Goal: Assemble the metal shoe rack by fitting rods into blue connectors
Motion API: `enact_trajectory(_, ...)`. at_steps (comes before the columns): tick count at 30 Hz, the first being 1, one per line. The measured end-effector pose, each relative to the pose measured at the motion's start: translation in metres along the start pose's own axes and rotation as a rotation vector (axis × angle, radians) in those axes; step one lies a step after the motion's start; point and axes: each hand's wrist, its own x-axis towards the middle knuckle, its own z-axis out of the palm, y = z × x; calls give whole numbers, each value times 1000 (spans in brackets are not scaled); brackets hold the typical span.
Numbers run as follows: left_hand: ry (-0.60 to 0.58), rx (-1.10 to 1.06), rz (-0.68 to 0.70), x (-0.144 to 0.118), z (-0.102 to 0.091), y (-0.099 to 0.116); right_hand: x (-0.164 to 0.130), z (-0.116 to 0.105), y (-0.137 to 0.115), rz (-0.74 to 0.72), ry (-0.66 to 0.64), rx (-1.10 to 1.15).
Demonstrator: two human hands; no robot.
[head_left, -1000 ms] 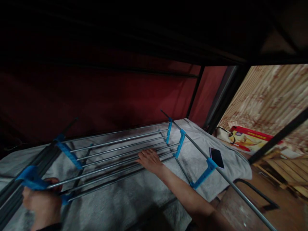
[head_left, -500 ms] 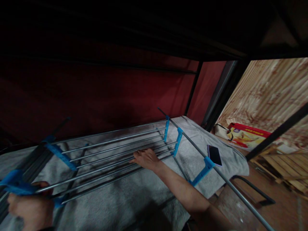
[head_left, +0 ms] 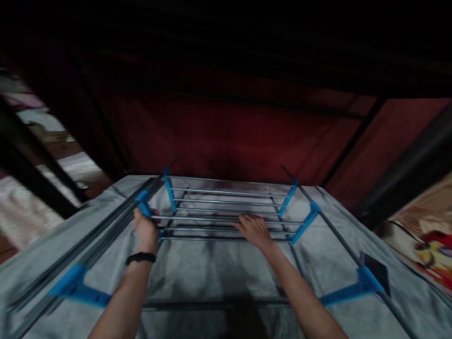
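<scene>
A: Where is the folding rack of grey metal rods and blue plastic joints [head_left: 226, 207]?

B: At twelve o'clock, lying flat on the grey blanket-covered bed [head_left: 212, 268].

A: The hands?

B: The left hand [head_left: 145, 229] is wrapped round a blue corner joint at ten o'clock; the right hand [head_left: 254, 229] lies spread on the rods. The side rails look splayed, so not folded yet, I'd judge.

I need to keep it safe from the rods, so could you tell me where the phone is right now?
In the head view, the phone lies at the lower right on the grey cloth, beside the blue connector on the rack's right-hand rod, well right of the right hand.
</scene>
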Motion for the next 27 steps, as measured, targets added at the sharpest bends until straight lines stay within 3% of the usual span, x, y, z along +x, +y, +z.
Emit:
enact_trajectory(4,-10,-1,-54,0,-13,-6,-12,17,15,-149,184,-23)
enact_trajectory(8,-67,-140,12,-1,-16,3,-24,34,34,-122,314,-114)
enact_trajectory(12,-121,-176,26,-1,-7,14,-25,38,41,-85,307,-213)
enact_trajectory(19,43,-172,7,-2,5,12,-15,36,42,-97,277,-226)
enact_trajectory(27,152,-182,-27,1,14,5,-14,37,48,-128,278,-214)
